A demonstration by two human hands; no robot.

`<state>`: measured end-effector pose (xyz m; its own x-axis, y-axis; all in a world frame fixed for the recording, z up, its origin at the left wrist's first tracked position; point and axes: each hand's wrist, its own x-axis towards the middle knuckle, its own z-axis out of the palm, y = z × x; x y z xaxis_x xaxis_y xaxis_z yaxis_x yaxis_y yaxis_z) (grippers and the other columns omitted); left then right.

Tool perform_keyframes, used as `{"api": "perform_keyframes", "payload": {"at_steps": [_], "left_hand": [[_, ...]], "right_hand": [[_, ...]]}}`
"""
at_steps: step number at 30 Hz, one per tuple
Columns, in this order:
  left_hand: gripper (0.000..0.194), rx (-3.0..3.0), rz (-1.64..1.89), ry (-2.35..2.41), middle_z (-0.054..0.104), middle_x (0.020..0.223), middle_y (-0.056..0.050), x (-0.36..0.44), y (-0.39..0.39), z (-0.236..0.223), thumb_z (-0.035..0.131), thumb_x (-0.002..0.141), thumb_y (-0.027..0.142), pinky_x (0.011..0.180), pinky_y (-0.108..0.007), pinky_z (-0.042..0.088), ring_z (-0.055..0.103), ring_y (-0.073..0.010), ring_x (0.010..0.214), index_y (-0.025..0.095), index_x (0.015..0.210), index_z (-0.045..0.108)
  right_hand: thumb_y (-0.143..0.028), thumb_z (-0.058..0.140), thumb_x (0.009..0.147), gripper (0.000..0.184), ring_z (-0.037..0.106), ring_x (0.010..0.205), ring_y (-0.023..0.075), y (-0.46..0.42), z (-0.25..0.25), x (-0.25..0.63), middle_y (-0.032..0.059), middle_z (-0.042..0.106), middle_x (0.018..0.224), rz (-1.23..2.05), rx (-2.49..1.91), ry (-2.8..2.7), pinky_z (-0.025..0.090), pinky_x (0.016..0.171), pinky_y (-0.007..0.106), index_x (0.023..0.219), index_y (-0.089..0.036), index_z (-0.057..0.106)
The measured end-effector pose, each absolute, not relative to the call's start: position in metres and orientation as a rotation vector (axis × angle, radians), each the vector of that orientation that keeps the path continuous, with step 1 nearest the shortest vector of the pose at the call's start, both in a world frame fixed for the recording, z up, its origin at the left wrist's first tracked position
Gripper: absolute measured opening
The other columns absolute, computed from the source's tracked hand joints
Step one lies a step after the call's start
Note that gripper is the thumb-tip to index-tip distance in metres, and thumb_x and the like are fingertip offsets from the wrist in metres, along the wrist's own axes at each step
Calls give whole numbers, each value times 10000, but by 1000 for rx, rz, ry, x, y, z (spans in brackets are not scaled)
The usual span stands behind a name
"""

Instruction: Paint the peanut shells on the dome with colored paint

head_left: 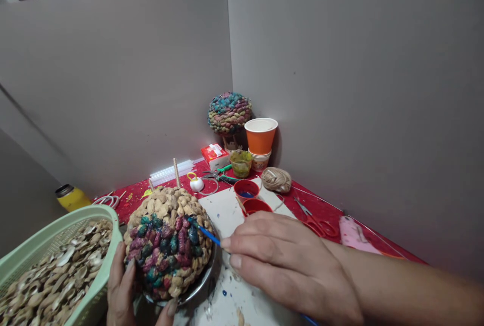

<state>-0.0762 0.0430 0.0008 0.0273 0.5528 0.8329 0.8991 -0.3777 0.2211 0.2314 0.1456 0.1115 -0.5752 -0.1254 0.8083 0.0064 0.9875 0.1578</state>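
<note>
A dome covered in peanut shells (pixel 176 205) sits in a metal bowl (pixel 200 285), its near side painted purple, teal and dark blue, the rest bare tan. My left hand (pixel 123 285) grips it from the lower left, fingers on the side and thumb at the front. Between the fingertips of my right hand (pixel 283 260) is a blue paintbrush (pixel 209 234), its tip touching shells on the painted patch's upper right. Two red cups stand just beyond that hand; the farther cup (pixel 246 189) holds dark blue paint, while the nearer cup (pixel 257 206) is partly hidden.
At left is a green basket (pixel 115 230) of peanut shells. Behind stand a painted shell dome (pixel 229 113), an orange paper cup (pixel 260 137) and a cup of yellow-green paint (pixel 241 164). Twine (pixel 276 180) and red scissors (pixel 317 222) lie right, near grey walls (pixel 340 89).
</note>
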Motion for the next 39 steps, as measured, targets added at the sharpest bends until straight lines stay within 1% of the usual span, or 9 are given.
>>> {"api": "perform_keyframes", "payload": {"at_steps": [4, 8, 10, 13, 17, 19, 25, 32, 39], "left_hand": [[976, -1951, -1293, -1478, 263, 1719, -97, -76, 42, 1, 769, 811, 157, 1229, -556, 340, 298, -329, 1569, 315, 1628, 260], [993, -1960, -1282, -1468, 256, 1722, -90, -74, 42, 3, 774, 807, 147, 1233, -536, 341, 295, -314, 1572, 317, 1631, 248], [983, -1965, -1282, -1465, 249, 1725, -83, -74, 42, 4, 764, 814, 146, 1235, -516, 344, 292, -298, 1574, 319, 1631, 246], [984, -1957, -1264, -1467, 254, 1724, -80, -75, 43, 4, 766, 814, 151, 1247, -503, 322, 299, -290, 1572, 326, 1631, 244], [990, -1948, -1270, -1474, 260, 1720, -91, -75, 42, 2, 769, 810, 141, 1237, -548, 329, 303, -316, 1568, 330, 1630, 246], [987, -1942, -1278, -1478, 263, 1718, -97, -74, 42, 2, 768, 809, 134, 1222, -569, 348, 310, -327, 1564, 331, 1628, 252], [999, -1937, -1275, -1492, 266, 1716, -114, -74, 41, 2, 772, 803, 137, 1203, -589, 371, 317, -348, 1558, 330, 1630, 247], [975, -1922, -1299, -1499, 274, 1718, -89, -75, 42, -1, 768, 811, 157, 1209, -556, 381, 316, -340, 1558, 337, 1625, 261], [983, -1944, -1283, -1466, 263, 1720, -100, -74, 42, 2, 766, 807, 132, 1226, -574, 339, 313, -338, 1561, 336, 1625, 261]], "right_hand": [[-132, 407, 1060, 336, 765, 1015, 218, 135, 100, 230, 178, 810, 1039, -135, 24, -2167, 636, 923, 345, 1043, -45, 732], [-167, 412, 1083, 332, 770, 1009, 181, 121, 97, 233, 119, 824, 1018, -70, -117, -2105, 603, 994, 310, 1037, -110, 735], [-155, 407, 1078, 331, 768, 1028, 192, 124, 101, 235, 141, 820, 1046, -104, -60, -2154, 607, 996, 324, 1063, -83, 730], [-108, 441, 1046, 293, 769, 1029, 216, 137, 108, 234, 192, 808, 1066, -162, 32, -2191, 633, 935, 335, 1067, -28, 722], [-104, 453, 1034, 282, 776, 976, 224, 146, 107, 230, 205, 806, 1033, -153, 82, -2166, 655, 856, 345, 1043, -20, 723], [-108, 449, 1036, 286, 774, 977, 218, 140, 102, 228, 197, 808, 1032, -138, 68, -2156, 659, 856, 349, 1034, -36, 727], [-164, 467, 1064, 275, 769, 1011, 176, 119, 94, 234, 118, 826, 1034, -64, -105, -2108, 625, 968, 316, 1028, -103, 733], [-101, 430, 1039, 311, 768, 1014, 212, 137, 106, 236, 191, 811, 1041, -173, 49, -2172, 652, 904, 348, 1038, -32, 733], [-142, 462, 1058, 285, 770, 1005, 195, 121, 94, 233, 139, 821, 1042, -82, -76, -2122, 629, 947, 331, 1022, -85, 739]]}}
